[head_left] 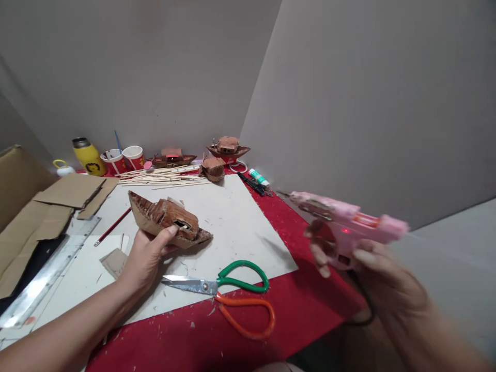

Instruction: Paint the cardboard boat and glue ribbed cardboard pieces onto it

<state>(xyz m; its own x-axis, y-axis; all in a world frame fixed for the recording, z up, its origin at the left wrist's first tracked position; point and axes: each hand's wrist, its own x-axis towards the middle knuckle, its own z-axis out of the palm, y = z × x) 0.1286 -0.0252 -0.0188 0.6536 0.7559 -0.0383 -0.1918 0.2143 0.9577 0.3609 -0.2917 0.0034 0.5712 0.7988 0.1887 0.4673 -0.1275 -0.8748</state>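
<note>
My left hand (pixel 151 253) grips a small brown cardboard model boat (pixel 180 217) by its near side, thumb by a cabin opening. The boat is tilted above a white sheet (pixel 232 222). In my right hand (pixel 372 268) is a pink hot glue gun (pixel 349 212), lifted over the table's right side. Its nozzle points left and a small red light glows on its body. A dark cord hangs below the grip. Between the hands, scissors (pixel 217 287) with one green and one orange handle lie partly on the sheet, blades to the left.
Cardboard pieces (pixel 70 191), a clear ruler (pixel 54 274) and a pencil (pixel 112 227) lie left. Thin wooden sticks (pixel 163 175), paper cups (pixel 134 157), a yellow bottle (pixel 89 157) and another model boat (pixel 228 150) stand or lie at the back. A glue tube (pixel 259 177) lies near the right wall.
</note>
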